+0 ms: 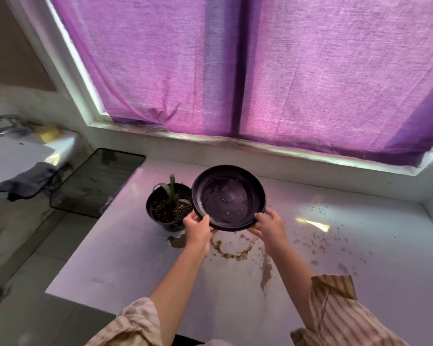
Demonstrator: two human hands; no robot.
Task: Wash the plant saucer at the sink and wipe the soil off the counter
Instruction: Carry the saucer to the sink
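Head view: I see the counter unwiped, with a brown soil ring directly below my hands and scattered crumbs to the right of the right hand. The sink lies well away to the left of the left hand, a dark cloth draped on its edge. Washing has not begun, as I judge it; wiping also remains. The plant pot stands just beyond the left hand. I hold the saucer raised above the counter, tilted toward me, wet inside. Left hand and right hand each clamp the near rim, thumbs on top, forearms extended.
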